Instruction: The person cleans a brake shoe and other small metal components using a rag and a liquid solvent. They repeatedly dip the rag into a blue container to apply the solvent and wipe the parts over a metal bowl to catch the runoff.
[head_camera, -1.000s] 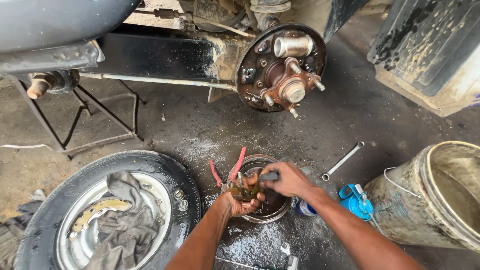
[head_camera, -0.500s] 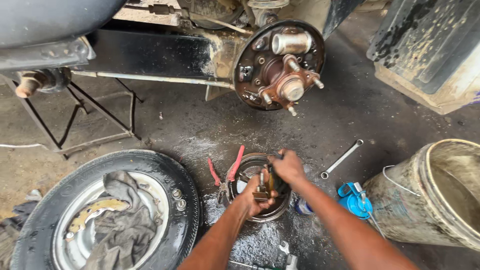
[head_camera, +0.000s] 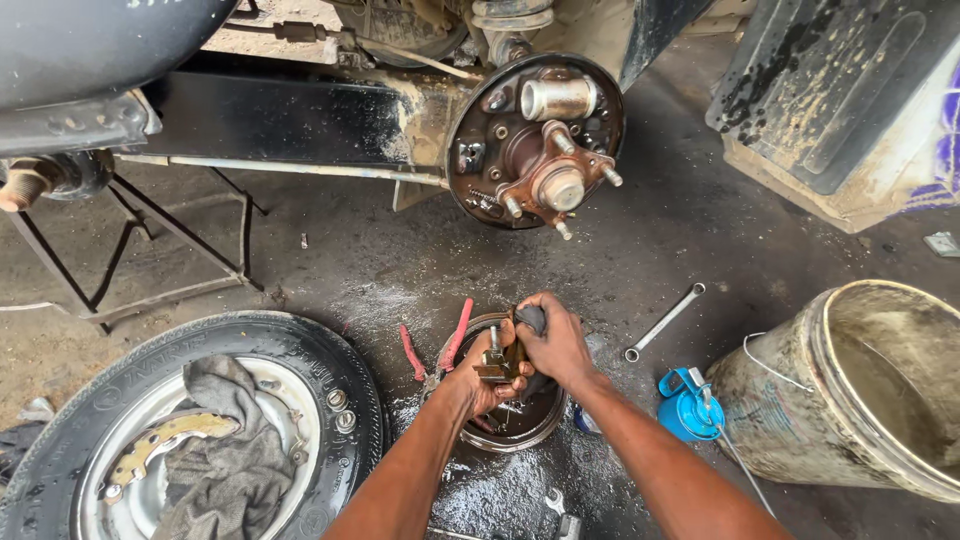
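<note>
Change since earlier frame: both hands have drawn closer over the basin; view shifted slightly.
Left hand (head_camera: 487, 378): curled around a small greasy metal part (head_camera: 493, 365), held over the basin.
Right hand (head_camera: 556, 342): fist closed on a dark brush (head_camera: 531, 318), pressed to the part.
Basin (head_camera: 478, 432): round, shallow, metal, oily, on the wet concrete floor (head_camera: 330, 260).
Step (judged): scrubbing the part clean; next needs turning it to reach untouched faces.
Nearby: red-handled pliers (head_camera: 452, 338); chrome spanner (head_camera: 664, 321); rusty brake hub (head_camera: 537, 140); tyre with grey rag (head_camera: 228, 450); blue can (head_camera: 689, 402).
</note>
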